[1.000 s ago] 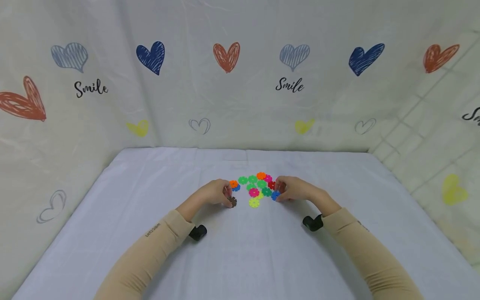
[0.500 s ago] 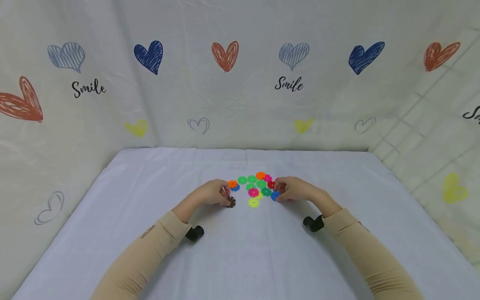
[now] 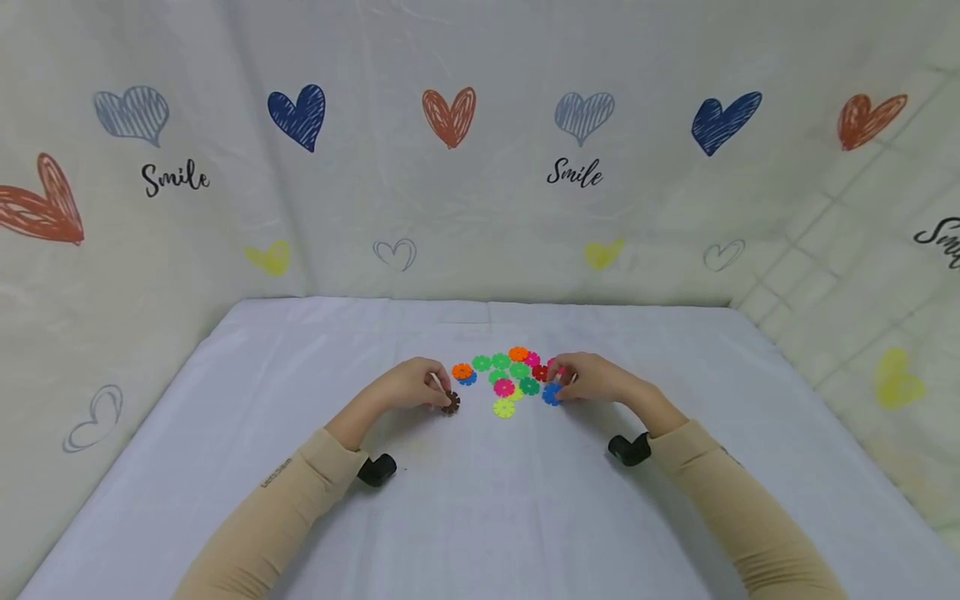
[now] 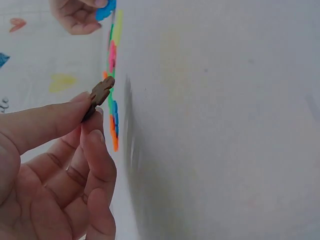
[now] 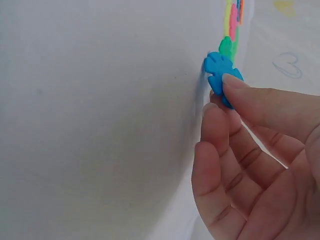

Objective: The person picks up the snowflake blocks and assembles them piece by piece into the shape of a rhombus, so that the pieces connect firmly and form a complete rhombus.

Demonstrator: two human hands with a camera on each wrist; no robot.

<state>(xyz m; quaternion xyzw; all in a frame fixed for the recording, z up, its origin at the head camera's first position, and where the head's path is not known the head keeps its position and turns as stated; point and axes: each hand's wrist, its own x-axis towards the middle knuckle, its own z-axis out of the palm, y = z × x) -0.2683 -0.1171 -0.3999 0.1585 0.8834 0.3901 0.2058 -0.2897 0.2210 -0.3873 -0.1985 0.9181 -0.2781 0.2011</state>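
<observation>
Between thumb and fingertips my left hand pinches a brown notched flower-shaped disc, held tilted in the left wrist view. My right hand pinches a blue notched disc of the same kind by its edge, at the right side of the pile. Between the hands lie several flat discs: green discs, a pink disc, a yellow disc and a dark red disc, which the right hand's fingers nearly cover. An orange disc overlaps another blue disc beyond the left hand.
A white cloth covers the table. Behind it hangs a pale curtain printed with hearts and "Smile". Each wrist carries a black camera, one left and one right.
My left hand has drawn a little to the left with the brown disc, away from the pile. The right hand keeps the blue disc at nearly the same spot.
</observation>
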